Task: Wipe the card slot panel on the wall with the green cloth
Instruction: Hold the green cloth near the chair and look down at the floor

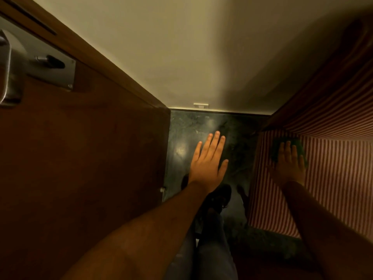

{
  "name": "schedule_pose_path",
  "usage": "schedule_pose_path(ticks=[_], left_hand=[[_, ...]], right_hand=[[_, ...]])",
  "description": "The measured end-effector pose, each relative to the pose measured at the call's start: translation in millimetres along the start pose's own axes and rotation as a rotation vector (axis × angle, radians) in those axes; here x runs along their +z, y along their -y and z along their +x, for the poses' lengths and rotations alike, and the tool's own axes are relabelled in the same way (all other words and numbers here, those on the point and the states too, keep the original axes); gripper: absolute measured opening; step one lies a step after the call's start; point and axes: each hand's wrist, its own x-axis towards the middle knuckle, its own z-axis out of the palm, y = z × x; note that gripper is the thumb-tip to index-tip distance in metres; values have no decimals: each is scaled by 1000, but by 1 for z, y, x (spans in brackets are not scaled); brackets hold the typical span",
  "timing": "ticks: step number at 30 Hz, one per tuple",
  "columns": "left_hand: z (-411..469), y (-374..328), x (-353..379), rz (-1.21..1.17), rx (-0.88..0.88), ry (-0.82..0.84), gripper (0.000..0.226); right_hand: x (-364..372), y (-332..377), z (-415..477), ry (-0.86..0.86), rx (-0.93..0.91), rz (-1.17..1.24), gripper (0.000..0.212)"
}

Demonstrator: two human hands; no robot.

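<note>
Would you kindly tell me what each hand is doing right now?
Left hand: open, fingers straight, holding nothing.
Right hand: open, flat on the green cloth.

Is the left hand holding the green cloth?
No, the green cloth sits under the right hand on the striped surface; the left hand is spread and empty.

- The wooden door closes off the left side; its metal handle juts out near the top.
- The striped surface blocks the right (the right hand lies flat against it).
- Between them is a narrow open channel over the dark floor, ending at the cream wall.
</note>
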Motion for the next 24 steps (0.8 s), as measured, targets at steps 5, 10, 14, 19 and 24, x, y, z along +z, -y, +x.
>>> schedule_pose_path(ticks=[5, 10, 14, 19, 24], left_hand=[[3, -4, 5, 5, 20, -10, 76], [0, -4, 9, 13, 28, -9, 76], [-5, 0, 10, 23, 32, 4, 76], [-5, 6, 9, 32, 40, -13, 76], [2, 5, 8, 33, 50, -40, 76]], right_hand=[[0, -3, 8, -37, -21, 32, 82], [1, -7, 13, -86, -42, 78, 83], [5, -9, 14, -105, -57, 103, 86], [4, -12, 16, -166, -82, 136, 83], [4, -10, 18, -196, -96, 181, 78]])
